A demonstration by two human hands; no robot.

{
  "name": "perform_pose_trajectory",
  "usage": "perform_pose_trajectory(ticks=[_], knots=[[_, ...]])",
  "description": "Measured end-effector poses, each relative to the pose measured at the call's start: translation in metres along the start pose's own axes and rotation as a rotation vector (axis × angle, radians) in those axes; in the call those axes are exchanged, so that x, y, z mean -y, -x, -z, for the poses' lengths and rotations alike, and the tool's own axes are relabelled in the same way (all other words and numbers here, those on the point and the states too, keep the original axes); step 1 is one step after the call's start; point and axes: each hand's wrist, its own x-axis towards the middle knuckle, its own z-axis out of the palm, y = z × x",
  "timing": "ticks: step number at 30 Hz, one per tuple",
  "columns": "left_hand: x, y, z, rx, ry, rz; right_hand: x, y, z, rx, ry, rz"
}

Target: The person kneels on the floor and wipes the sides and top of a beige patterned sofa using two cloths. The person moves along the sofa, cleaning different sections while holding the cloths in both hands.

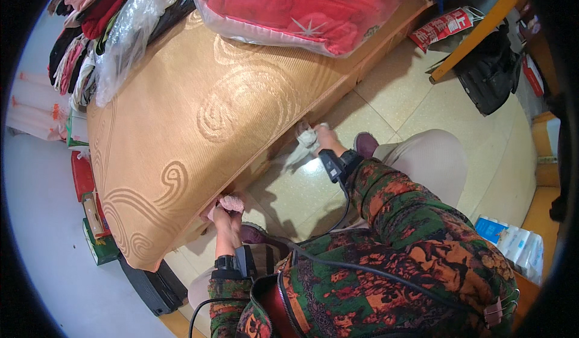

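Observation:
Beside the near edge of a bed with a tan patterned cover (172, 125), both my hands are low over the tiled floor. My left hand (226, 225) is closed on a fluffy pink cloth (232, 203), close to the cover's hanging edge. Farther right, my right hand (329, 139) grips a crumpled whitish cloth (307, 137), part of which hangs down blurred. A large red bedding bundle in clear plastic (294, 12) rests on the bed's far part. The fingertips of both hands are partly hidden by the cloths.
Hanging clothes (86, 25) and plastic wrap crowd the upper left. A black case (154, 283) and a green box (99, 243) stand along the wall. At right are a yellow wooden leg (475, 32), a black bag (488, 71) and wrapped white rolls (520, 247). A cable crosses my front.

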Motion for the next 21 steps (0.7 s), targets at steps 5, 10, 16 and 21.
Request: perform_pose_trajectory(ticks=[5,10,16,21], knots=[[0.0,-0.011,0.014,0.039,0.006,0.045,0.046,-0.045,0.017,-0.288,-0.472,0.155],[0.001,-0.015,0.02,0.081,-0.029,0.035,0.036,-0.051,0.011,-0.32,-0.221,0.178],[0.001,-0.012,0.017,0.015,-0.04,0.024,-0.029,-0.018,-0.011,-0.143,-0.045,-0.088],[0.002,-0.013,0.019,0.093,-0.043,0.09,-0.021,0.009,-0.028,-0.006,0.439,-0.083]])
